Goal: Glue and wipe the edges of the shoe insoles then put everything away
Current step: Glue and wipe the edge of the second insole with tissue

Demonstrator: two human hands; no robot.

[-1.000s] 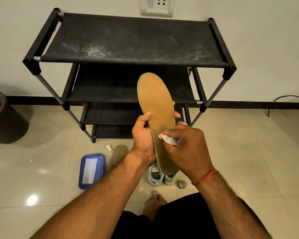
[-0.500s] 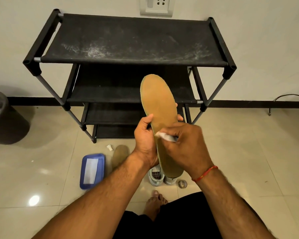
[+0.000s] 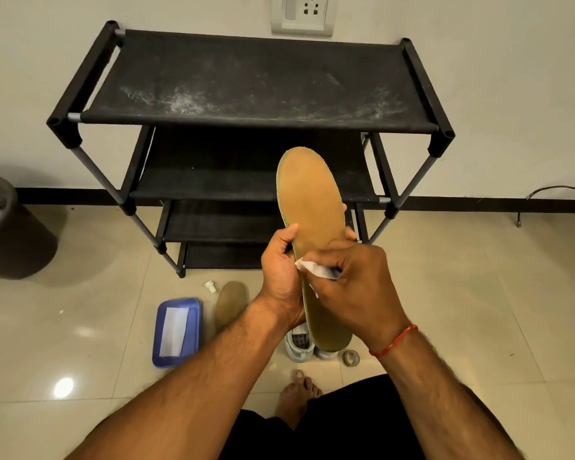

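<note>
Head view: we see the insole (image 3: 312, 227) held upright in front of the shoe rack (image 3: 246, 88). Its long axis runs almost straight up and down with a slight lean. The toe end is high and the heel end is low, just above the shoes (image 3: 298, 343) on the floor (image 3: 462, 310).

The left hand (image 3: 281, 273) grips the insole at mid-length from its left edge, thumb on the tan face and fingers wrapped behind. The right hand (image 3: 356, 287) reaches in from the right, pinching a small white wipe (image 3: 312, 268) and pressing it to that left edge, just below the left thumb.

The edge to be worked therefore runs up and away from the right hand toward the toe. We judge that the next stroke should follow that line while the left hand steadies the insole.

A second insole (image 3: 231, 302) lies on the floor beside a blue tray (image 3: 180, 302), well apart from both hands.
</note>
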